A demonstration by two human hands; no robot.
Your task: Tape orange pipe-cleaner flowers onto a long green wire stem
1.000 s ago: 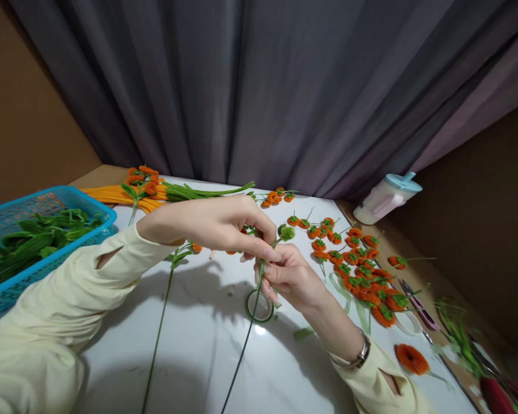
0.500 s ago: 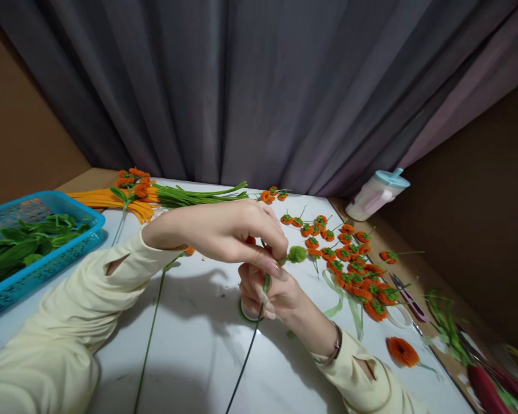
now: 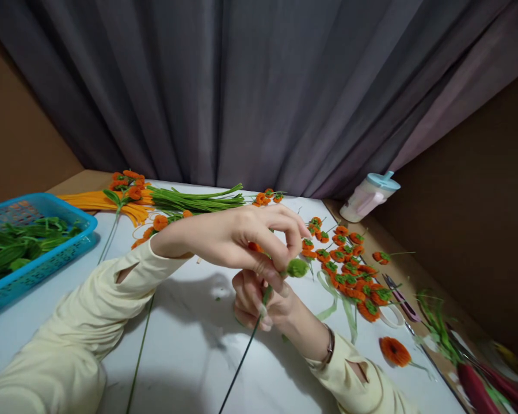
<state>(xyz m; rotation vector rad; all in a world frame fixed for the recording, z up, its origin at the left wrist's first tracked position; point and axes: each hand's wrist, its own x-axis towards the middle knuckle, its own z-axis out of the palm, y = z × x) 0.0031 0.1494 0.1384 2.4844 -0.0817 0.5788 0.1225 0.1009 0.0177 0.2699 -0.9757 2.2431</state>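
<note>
In the middle of the head view, my left hand [image 3: 242,234] reaches across above my right hand. Its thumb and index finger pinch at the top of a thin dark green flower stem [image 3: 242,361], close to a fuzzy green bud [image 3: 297,268] that sticks out to the right. Below it, my right hand [image 3: 271,303] is closed round the same stem, which slants down towards me. A bit of orange shows behind my left fingers, mostly hidden. Another long green stem [image 3: 141,345] lies on the white table [image 3: 185,356] under my left forearm.
Many orange flower heads [image 3: 349,269] lie on the right, with a pale green ribbon [image 3: 351,322] and pink-handled scissors [image 3: 408,305]. A blue basket [image 3: 80,236] of leaves stands left. Green stems [image 3: 198,199] lie at the back; a lidded cup [image 3: 365,198] stands back right.
My left fingers have shifted slightly right and lifted apart somewhat, and the bud has tipped downward. My right hand keeps its hold on the stem. The whole view has shifted slightly.
</note>
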